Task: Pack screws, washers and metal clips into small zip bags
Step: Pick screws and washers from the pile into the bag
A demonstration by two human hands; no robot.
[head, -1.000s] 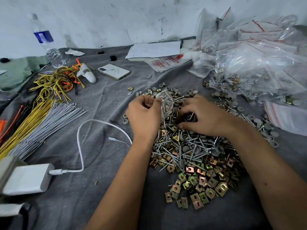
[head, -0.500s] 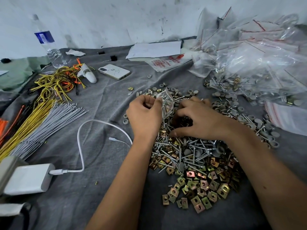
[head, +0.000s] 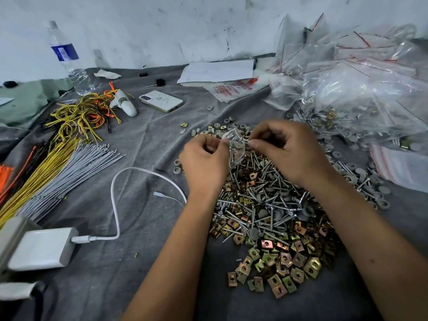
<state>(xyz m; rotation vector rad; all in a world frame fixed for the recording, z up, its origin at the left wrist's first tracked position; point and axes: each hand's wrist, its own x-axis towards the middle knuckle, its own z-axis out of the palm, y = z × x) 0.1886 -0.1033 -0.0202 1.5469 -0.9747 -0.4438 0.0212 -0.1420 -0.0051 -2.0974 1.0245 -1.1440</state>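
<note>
Your left hand (head: 205, 162) pinches one edge of a small clear zip bag (head: 235, 147); your right hand (head: 286, 150) pinches something small at its other edge, above the pile of screws (head: 261, 200) and brass-coloured metal clips (head: 278, 262) on the grey cloth (head: 139, 140).

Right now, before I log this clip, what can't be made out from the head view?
- What the small zip bag holds: clear film, glare, both hands crowd it.
- What the right hand pinches at the bag's mouth: too small, fingers cover it.
- Left hand fingertips: curled under, seen from the back.
- Contents of the heap of filled bags: overlapping glossy plastic.
- White charger: blurred, partly blocked by a blurred object at the left edge.
</note>
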